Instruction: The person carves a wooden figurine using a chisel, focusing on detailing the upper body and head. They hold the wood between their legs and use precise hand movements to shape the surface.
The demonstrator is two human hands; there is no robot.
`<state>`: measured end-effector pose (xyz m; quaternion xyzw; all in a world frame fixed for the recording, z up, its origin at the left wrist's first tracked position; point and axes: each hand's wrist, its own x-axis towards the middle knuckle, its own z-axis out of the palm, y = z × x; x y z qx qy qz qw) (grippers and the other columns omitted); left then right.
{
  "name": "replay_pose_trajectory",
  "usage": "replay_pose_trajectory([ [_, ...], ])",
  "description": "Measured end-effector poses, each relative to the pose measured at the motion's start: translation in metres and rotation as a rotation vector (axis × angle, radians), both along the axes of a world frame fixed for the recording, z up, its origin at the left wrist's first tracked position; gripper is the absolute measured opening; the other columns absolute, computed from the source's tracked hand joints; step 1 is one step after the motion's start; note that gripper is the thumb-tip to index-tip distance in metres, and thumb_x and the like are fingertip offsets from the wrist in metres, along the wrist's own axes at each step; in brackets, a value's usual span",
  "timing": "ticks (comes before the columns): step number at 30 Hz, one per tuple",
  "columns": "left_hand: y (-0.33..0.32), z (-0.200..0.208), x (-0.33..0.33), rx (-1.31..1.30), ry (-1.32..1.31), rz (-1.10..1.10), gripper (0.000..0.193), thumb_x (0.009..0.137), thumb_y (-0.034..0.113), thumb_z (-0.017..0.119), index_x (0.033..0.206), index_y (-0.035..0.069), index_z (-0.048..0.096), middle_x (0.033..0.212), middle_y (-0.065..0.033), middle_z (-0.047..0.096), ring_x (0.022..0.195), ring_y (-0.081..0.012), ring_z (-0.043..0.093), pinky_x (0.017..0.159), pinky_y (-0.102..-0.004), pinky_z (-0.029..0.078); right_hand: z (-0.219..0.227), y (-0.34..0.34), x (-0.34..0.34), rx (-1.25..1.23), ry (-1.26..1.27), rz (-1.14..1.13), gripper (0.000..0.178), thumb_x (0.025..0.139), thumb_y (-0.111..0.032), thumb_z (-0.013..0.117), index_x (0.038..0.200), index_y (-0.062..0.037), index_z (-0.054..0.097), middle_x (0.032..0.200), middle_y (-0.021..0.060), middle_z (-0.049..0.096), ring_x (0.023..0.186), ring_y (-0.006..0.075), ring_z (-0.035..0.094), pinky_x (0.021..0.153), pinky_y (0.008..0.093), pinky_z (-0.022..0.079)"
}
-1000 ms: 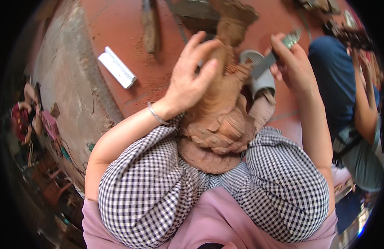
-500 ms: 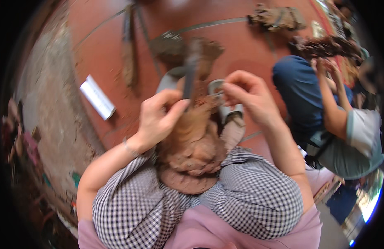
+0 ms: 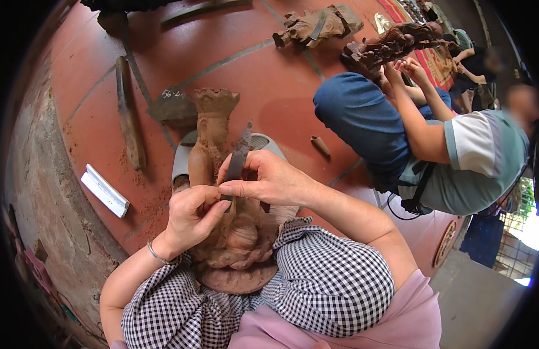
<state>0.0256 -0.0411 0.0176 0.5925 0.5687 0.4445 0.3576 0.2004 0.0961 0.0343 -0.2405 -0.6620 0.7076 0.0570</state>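
A carved brown wooden figure (image 3: 241, 234) lies between my knees, its round base toward my lap and its far end pointing away. Above it, both hands meet on a flat dark metal blade (image 3: 241, 152). My left hand (image 3: 191, 216) is closed, thumb and fingers pinching the blade's near end. My right hand (image 3: 276, 178) is closed too, its fingers bent round the blade's middle and its thumb touching the left fingertips. The blade's worn tip points up and away. My hands hide part of the carving beneath them.
On the red tile floor lie a long wooden stick (image 3: 130, 119), a white folded strip (image 3: 105, 191), a dark block (image 3: 171, 108) and another carving (image 3: 319, 26). At right a seated person (image 3: 449, 142) holds a dark carving (image 3: 391, 43). A rough stone ledge (image 3: 34, 151) runs along the left.
My right hand, apart from the blade before, has moved left onto it and now meets my left hand. The view has shifted, so the floor and the seated person appear farther left.
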Motion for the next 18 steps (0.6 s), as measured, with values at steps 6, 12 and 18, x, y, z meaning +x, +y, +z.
replay_pose_trajectory([
  [6,0.003,-0.001,-0.003,0.084,0.104,-0.061,0.012,0.079,0.001,0.074,0.087,0.001,0.065,0.072,-0.0079,0.063,0.057,-0.0193,0.058,0.052,-0.0297,0.044,0.007,-0.001,0.001,0.072,-0.024,-0.002,0.026,0.094,-0.026,0.068,0.099,-0.0008,0.069,0.087,0.0082,0.071,0.081,0.0138,0.065,0.072,0.0305,0.052],
  [12,-0.001,-0.006,-0.005,0.12,0.182,-0.045,0.02,0.076,0.001,0.073,0.094,0.004,0.065,0.084,-0.009,0.064,0.069,-0.0232,0.059,0.061,-0.0331,0.046,0.002,0.0,0.007,-0.204,-0.01,-0.193,0.026,0.103,-0.032,0.054,0.102,-0.0055,0.056,0.077,0.0036,0.068,0.056,0.0052,0.054,0.048,0.0206,0.042],
  [18,-0.003,-0.017,-0.011,0.223,0.389,-0.041,0.03,0.072,0.0,0.072,0.101,0.004,0.065,0.111,-0.0147,0.061,0.1,-0.0319,0.058,0.087,-0.0419,0.045,0.006,-0.002,0.01,-0.208,0.011,-0.277,0.025,0.105,-0.03,0.05,0.102,-0.0063,0.052,0.073,0.0003,0.06,0.052,0.0044,0.05,0.047,0.0189,0.039],
])
